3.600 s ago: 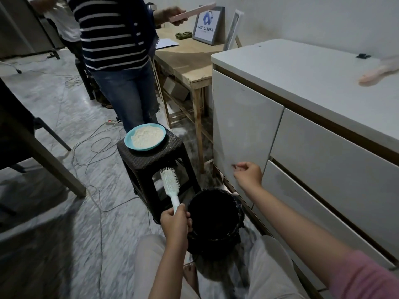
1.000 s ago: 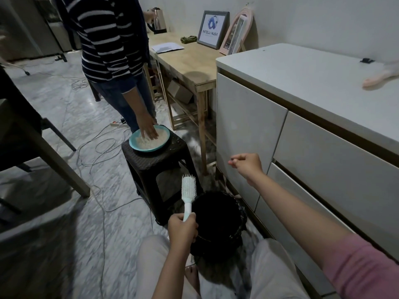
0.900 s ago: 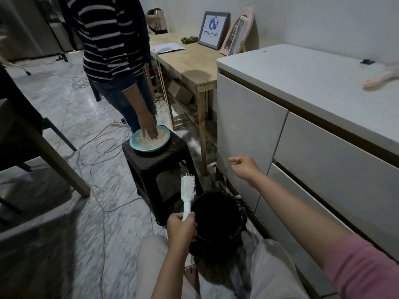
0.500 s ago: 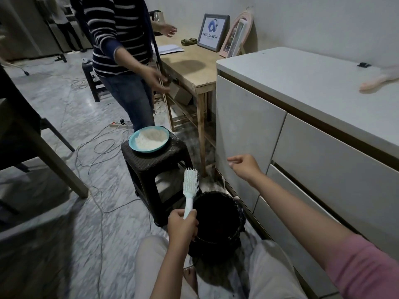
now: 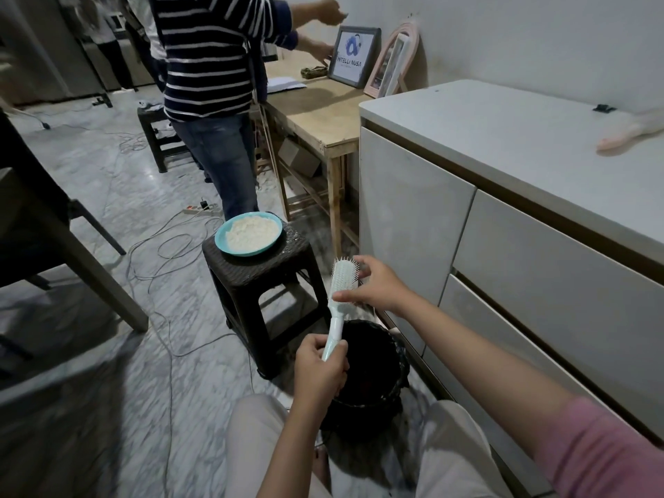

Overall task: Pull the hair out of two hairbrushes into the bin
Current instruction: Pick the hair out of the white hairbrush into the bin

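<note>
Far left, a dark stool [image 5: 262, 267] carries a blue plate [image 5: 248, 234] of pale food; not part of the job. Next, the left hand [image 5: 319, 368] is fisted tight round the handle of the pale hairbrush [image 5: 341, 285], holding it upright above the black bin [image 5: 370, 368] between the knees. The right hand [image 5: 377, 285] reaches onto the bristle head, thumb and fingers loosely spread, touching it; whether any hair is pinched cannot be told. Brush looks light, rigid plastic: steady by the handle, pluck at bristle roots. Hair likely wispy, clingy. Far right, a second, pinkish brush [image 5: 632, 133] lies on the white cabinet top [image 5: 503, 138], blurred.
</note>
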